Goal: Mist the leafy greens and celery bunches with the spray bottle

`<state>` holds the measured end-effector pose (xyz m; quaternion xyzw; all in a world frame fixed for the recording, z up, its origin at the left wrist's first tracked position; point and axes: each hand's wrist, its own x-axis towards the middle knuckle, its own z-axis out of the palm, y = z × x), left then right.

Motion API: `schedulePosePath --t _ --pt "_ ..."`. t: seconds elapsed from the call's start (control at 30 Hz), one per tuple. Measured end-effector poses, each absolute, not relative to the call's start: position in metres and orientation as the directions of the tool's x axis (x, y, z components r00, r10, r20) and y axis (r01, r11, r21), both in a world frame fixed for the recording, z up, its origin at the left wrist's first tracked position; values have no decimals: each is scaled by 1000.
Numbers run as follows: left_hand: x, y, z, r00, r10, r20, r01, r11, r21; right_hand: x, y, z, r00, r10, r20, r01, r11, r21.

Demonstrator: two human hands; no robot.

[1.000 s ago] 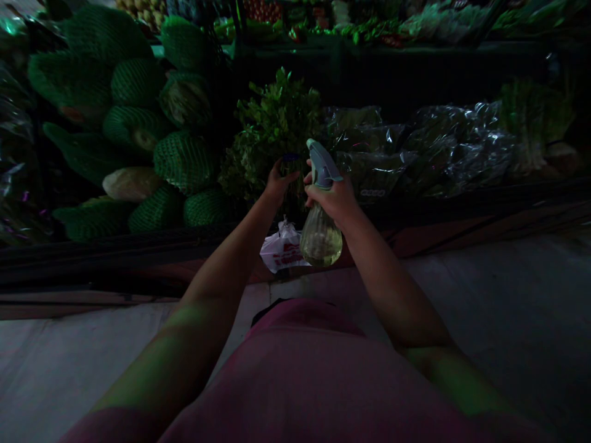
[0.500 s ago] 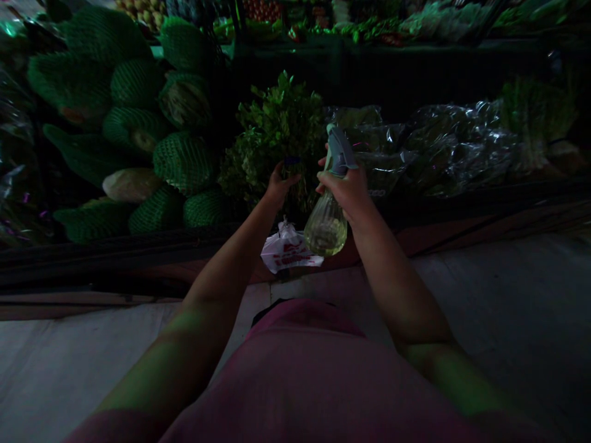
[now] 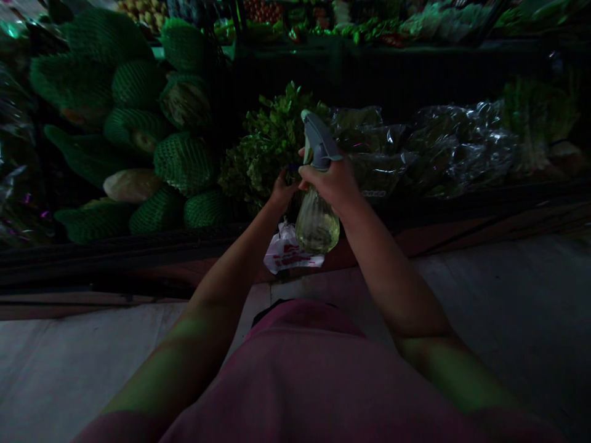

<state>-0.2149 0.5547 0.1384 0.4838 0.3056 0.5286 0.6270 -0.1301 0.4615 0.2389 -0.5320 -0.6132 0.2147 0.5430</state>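
My right hand [image 3: 335,181] is wrapped round the neck of a spray bottle [image 3: 317,224]. The bottle has a grey trigger head and a clear ribbed body with pale yellowish liquid low in it. Its nozzle points up and away from me, over a bunch of leafy green herbs [image 3: 277,126]. My left hand [image 3: 282,192] grips that bunch at its stems, beside a dark blue band. The bottle hides part of the stems and some leaves. Below my hands, a white plastic bag [image 3: 289,249] with red print hangs at the shelf's front edge, partly behind the bottle.
Large fruits in green foam nets [image 3: 184,163] are piled on the left. Clear plastic-wrapped greens [image 3: 457,147] lie on the right, with loose bundled greens [image 3: 530,117] beyond. Tomatoes [image 3: 262,11] and other vegetables fill the upper shelf. A pale floor [image 3: 484,289] runs below the shelf.
My right hand has moved left with the spray bottle, closer to my left hand. The herb bunch has dipped slightly, its top now lower, and more of it is behind the bottle.
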Motion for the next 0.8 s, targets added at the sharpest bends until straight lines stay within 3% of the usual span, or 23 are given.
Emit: schedulePosePath --t 0.27,0.43,0.6,0.8 --pt "-214 548 149 216 968 127 -389 -34 920 -139 456 240 96 911 401 386 338 -859" --pt "-214 543 156 234 972 -2 -469 115 875 -139 454 234 106 906 410 389 342 -856" --pt "-215 539 163 218 975 -39 -494 144 858 -141 449 230 76 928 364 345 318 -883" --pt "-214 546 157 213 977 7 -461 95 882 -138 447 221 98 948 304 330 257 -908"
